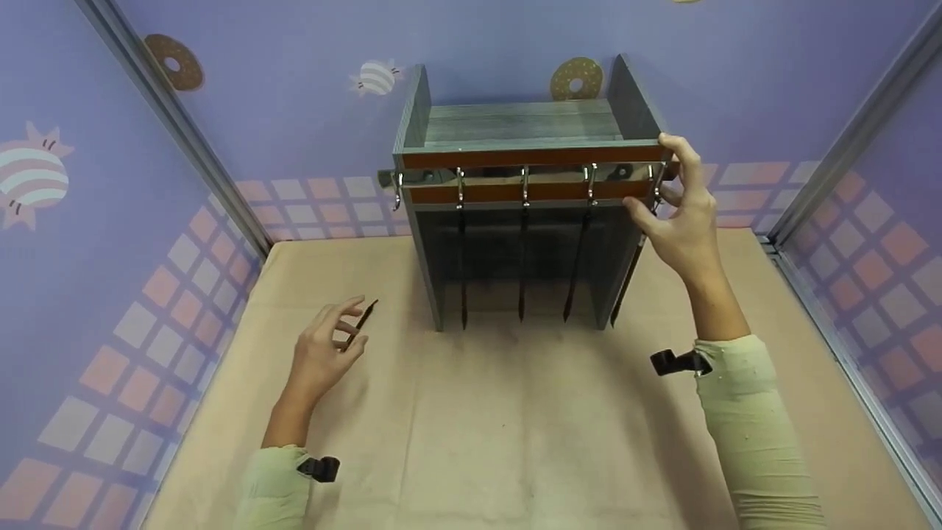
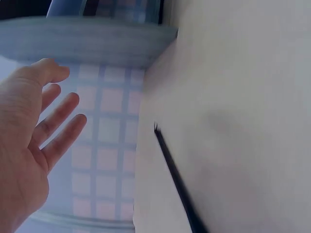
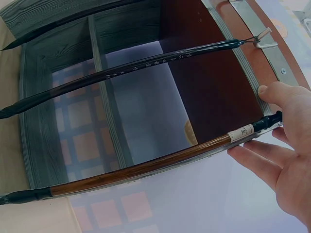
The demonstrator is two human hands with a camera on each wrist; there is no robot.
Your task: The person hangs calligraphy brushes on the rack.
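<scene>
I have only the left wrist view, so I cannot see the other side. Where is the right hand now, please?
Observer: The right hand is up at the right end of the grey rack.
Operator: Does something hang there?
Observer: Yes, a brown-handled brush hangs down from that end. The fingers lie by its top.
Operator: How many brushes hang in total?
Observer: Four hang from the rack. A fifth, the black brush in your view, lies on the table near the left hand.
</scene>
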